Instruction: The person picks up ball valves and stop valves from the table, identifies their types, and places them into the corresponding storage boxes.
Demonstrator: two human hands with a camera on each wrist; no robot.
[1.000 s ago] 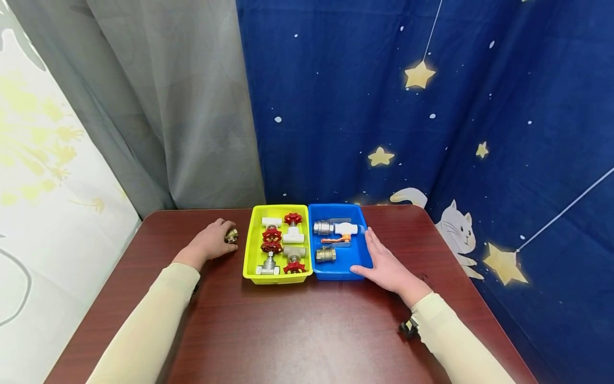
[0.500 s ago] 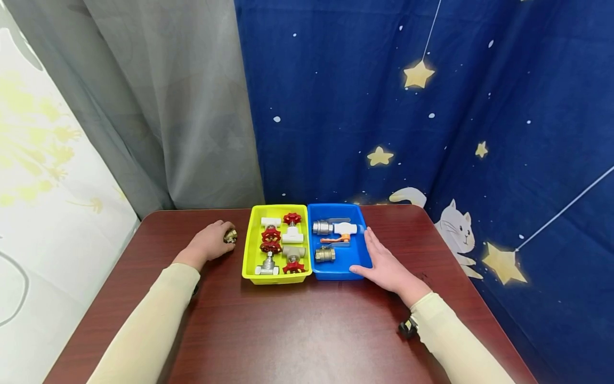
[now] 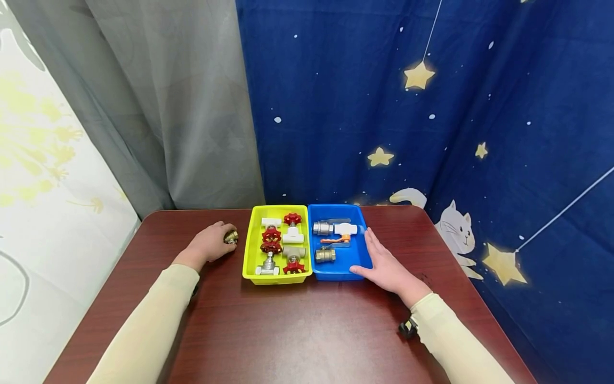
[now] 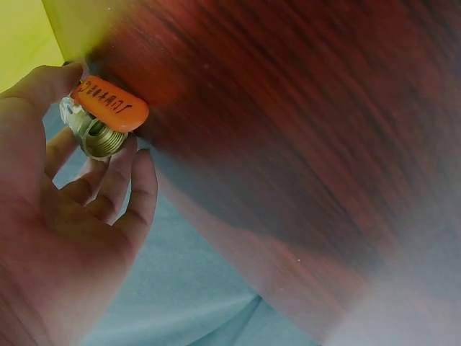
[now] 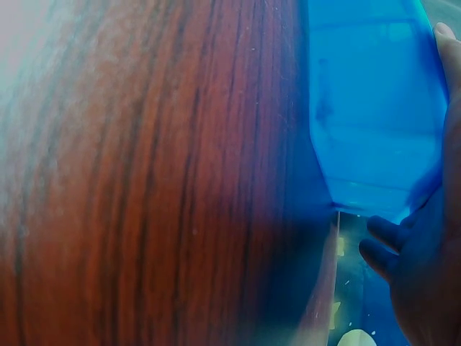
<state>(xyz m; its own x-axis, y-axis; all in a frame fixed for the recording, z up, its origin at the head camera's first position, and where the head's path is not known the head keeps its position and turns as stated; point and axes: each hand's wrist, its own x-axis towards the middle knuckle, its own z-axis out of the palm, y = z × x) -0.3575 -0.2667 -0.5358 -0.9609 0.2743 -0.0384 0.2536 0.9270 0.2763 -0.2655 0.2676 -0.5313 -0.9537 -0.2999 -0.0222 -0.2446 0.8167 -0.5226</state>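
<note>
My left hand (image 3: 211, 242) grips a small brass ball valve (image 3: 231, 237) just left of the yellow tray. In the left wrist view the thumb and fingers close round the ball valve (image 4: 101, 137), whose orange handle (image 4: 114, 107) and threaded end show; part of its body is hidden by the hand. My right hand (image 3: 386, 266), its fingers straight, lies along the right side of the blue tray (image 3: 350, 269), the thumb at its near rim. The right wrist view has this hand (image 5: 425, 252) against the blue wall (image 5: 382, 115).
Side by side, the yellow tray (image 3: 247, 261) and the blue tray stand on the brown table (image 3: 288, 336). Several valves with red handwheels (image 3: 271, 234) lie in the yellow one. Lever valves, including a brass one (image 3: 325, 255) and a white one (image 3: 345, 229), lie in the blue one. Curtains hang behind.
</note>
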